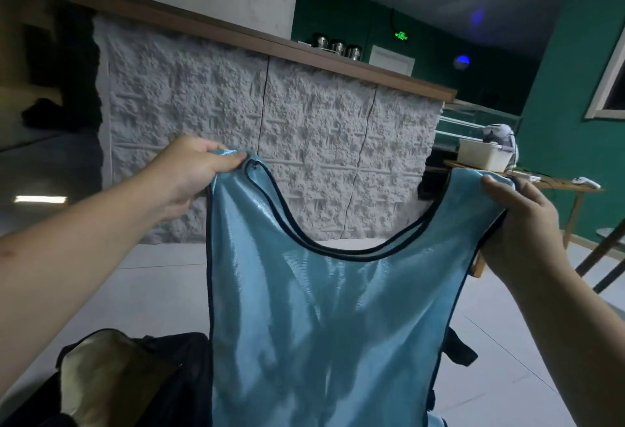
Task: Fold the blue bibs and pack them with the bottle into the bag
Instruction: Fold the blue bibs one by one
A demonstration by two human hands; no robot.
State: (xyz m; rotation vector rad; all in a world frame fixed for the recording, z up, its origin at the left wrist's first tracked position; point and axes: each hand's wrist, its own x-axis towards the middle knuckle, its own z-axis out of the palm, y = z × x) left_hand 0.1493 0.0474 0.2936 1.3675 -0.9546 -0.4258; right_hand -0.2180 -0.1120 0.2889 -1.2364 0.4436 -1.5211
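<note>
Hanging mid-frame, the blue bib [321,308] is pinched at each shoulder strap by the left hand [192,169] and right hand [521,220], above what is probably the open bag [135,379] at lower left; slick fabric could slip free.

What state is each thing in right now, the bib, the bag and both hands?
Shiny light blue bib with dark trim: unfolded, held up by its shoulder straps, hanging flat.
Black bag with pale lining: open at lower left, beside the bib.
Left hand: pinches the left strap.
Right hand: grips the right strap.
</note>
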